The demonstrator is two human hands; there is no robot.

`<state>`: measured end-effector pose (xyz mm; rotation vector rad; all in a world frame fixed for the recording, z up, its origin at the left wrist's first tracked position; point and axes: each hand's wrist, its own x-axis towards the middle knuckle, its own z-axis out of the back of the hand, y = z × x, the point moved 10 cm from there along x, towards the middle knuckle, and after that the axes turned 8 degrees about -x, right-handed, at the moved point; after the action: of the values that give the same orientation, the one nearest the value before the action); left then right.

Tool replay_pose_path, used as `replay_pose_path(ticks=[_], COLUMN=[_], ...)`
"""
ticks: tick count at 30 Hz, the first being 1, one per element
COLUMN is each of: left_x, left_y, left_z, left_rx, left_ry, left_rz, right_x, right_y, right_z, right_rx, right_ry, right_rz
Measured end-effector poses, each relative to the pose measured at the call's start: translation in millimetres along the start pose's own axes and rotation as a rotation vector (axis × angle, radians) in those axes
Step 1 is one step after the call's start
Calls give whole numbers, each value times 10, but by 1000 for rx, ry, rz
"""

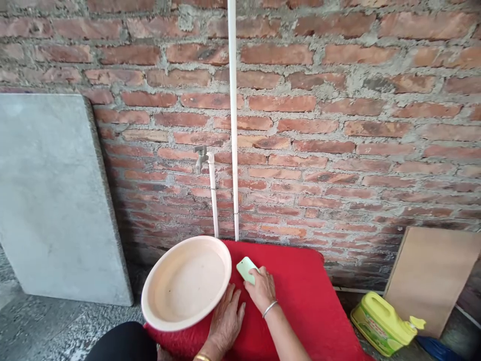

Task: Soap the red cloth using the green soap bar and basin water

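Note:
My right hand (262, 289) is closed around a pale green oblong piece (245, 268) with rounded corners and a small hole near its far end. It looks like the back of a scrubbing brush, but its underside is hidden. The piece rests on or just above a red cloth cover (296, 281). Flat on the same cloth lies my left hand (227, 317), fingers stretched out and holding nothing. Left of that hand, its fingertips close to the rim, sits a wide cream-coloured basin (195, 286); a few dark specks show inside.
A grey tap (202, 156) on a white pipe stands before the brick wall (338, 125), beside a taller white pipe (233, 125). At left leans a grey slab (56, 200). A yellow jug (383, 323) and a brown board (432, 276) are on the right.

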<state>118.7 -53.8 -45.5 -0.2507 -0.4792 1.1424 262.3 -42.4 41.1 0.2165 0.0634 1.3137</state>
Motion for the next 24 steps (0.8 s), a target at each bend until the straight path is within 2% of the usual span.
replay_pose_path(ticks=[2,5,10,12,14,16,18,24], left_x=[4,7,17,22,24,25,25,21], left_y=[-11,-37,-76,-100,-131,-161,-181,-144], left_z=[12,30,93,108,125,144,151,134], left_rx=[16,22,11,24,41,66,95,96], left_ry=[-2,16,12,20,30,37,47,17], left_rz=[-4,4,16,13,7,5,5,-10], right_x=[31,6,-288,-425,-494,-457,-333,23], right_y=[-311,-1020,-2199,-2508,-2632,-2528,-2202,-603], right_z=[43,179,513,628,695,691,614,164], right_rx=[-15,-53,-106,-110,-102,-79,-46,58], right_ry=[10,23,29,16,-9,-37,-59,-52], right_rz=[-50,-182,-441,-536,-588,-569,-484,-123])
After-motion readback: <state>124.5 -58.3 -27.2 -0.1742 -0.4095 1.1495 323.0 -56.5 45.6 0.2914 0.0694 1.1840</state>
